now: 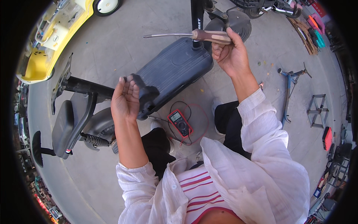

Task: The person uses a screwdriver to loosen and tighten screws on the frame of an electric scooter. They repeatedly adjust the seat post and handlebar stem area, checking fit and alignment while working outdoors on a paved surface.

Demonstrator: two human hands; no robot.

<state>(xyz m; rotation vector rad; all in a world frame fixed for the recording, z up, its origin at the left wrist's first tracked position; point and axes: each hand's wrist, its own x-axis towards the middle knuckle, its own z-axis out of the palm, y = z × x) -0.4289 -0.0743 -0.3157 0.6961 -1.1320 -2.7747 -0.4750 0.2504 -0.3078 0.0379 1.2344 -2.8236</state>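
My right hand [233, 56] is raised and closed around the brown-and-beige handle of a screwdriver [167, 35]. Its long metal shaft points left, above the scooter deck. My left hand [126, 99] has its fingers curled about a dark, blurred black part [146, 91]; its exact kind is unclear. Below both hands stands an electric scooter with a ribbed black deck [175, 69], an upright stem [197, 22] and a padded seat [63, 127] on the left. A red multimeter [180, 122] with leads lies on the floor between my feet.
A yellow vehicle [63, 41] stands at the upper left. To the right are a blue metal frame [288, 89], a grey metal stand [318, 110] and a red case [327, 138]. Wooden strips [302, 33] lie at the upper right, near another vehicle [261, 7].
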